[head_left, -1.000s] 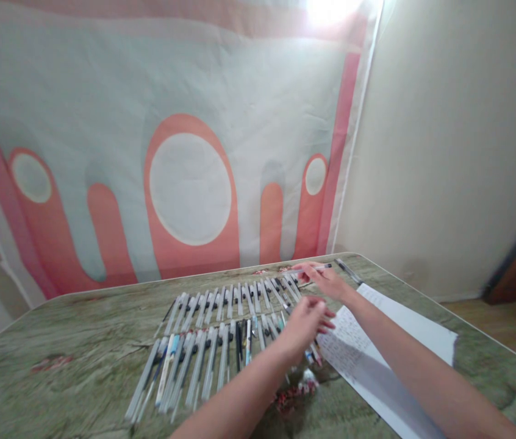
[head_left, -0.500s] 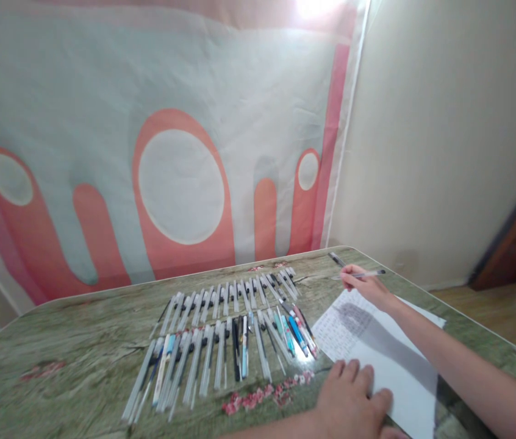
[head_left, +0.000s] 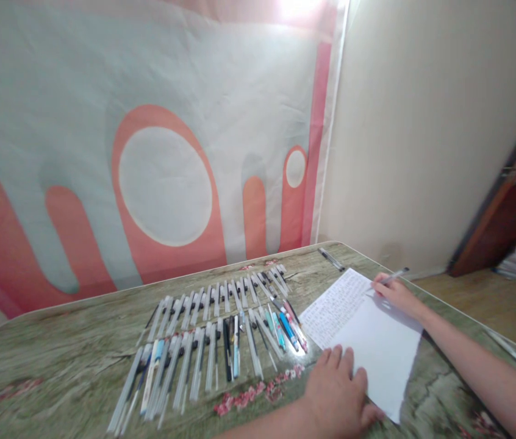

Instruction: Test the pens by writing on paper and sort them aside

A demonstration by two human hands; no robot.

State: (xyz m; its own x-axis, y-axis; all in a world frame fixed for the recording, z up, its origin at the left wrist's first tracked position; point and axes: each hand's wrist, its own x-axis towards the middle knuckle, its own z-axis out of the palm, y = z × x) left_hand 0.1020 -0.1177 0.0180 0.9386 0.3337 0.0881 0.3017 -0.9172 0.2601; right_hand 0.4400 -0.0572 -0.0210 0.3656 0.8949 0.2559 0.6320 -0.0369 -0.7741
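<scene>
A white sheet of paper [head_left: 377, 360], with dense handwriting on its upper left part, lies tilted on the table. My right hand [head_left: 393, 291] is closed round a clear pen [head_left: 395, 276] with a dark end, and rests on the sheet's upper right part. The dark end points up and to the right. My left hand [head_left: 338, 387] lies spread and palm down over the sheet's lower left edge, holding nothing.
Two rows of clear pens [head_left: 196, 360] lie left of the paper on the green patterned table [head_left: 70, 360]. Coloured pens [head_left: 288, 329] sit nearest the sheet. More pens [head_left: 331, 259] lie at the back edge. A brown door [head_left: 509, 201] stands far right.
My right hand has come down from above the paper's top edge onto its right part, pen still held. The view has turned right. My left hand remains by the paper's lower left edge.
</scene>
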